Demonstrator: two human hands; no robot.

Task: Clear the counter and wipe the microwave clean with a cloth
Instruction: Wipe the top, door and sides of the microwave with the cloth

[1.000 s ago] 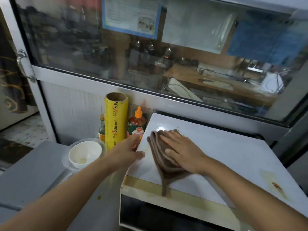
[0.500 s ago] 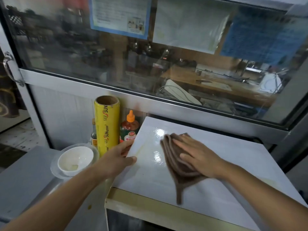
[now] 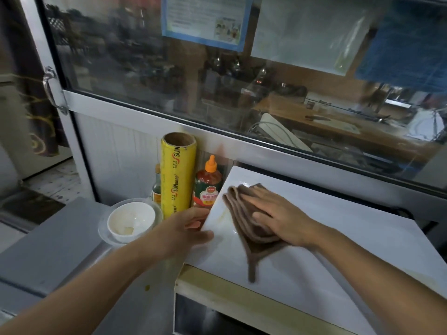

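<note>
1. My right hand (image 3: 280, 218) lies flat, fingers straight and together, pressing the folded brown cloth (image 3: 244, 221) onto the top of the microwave (image 3: 338, 238). Nothing is pinched; the palm bears down on the fabric.
2. My left hand (image 3: 186, 228) braces the microwave's left edge, thumb on the top panel, fingers round the side; how tightly they curl I cannot tell.
3. The cloth sits near the rear left corner of the top, one loose tail trailing toward the front edge.
4. A faint yellowish streak shows on the panel just left of the cloth, and wet sheen around it. I judge the top to be part wiped, not finished.
5. The yellowed front strip and the dark door below show no sign of attention; their condition is unclear.
6. Beside the microwave stand the yellow wrap roll (image 3: 178, 175), the sauce bottle (image 3: 208, 184), a smaller bottle (image 3: 156, 187) behind, and the white bowl (image 3: 130, 221) on its plate. I judge the clearing of the counter (image 3: 60, 238) as still outstanding.
</note>
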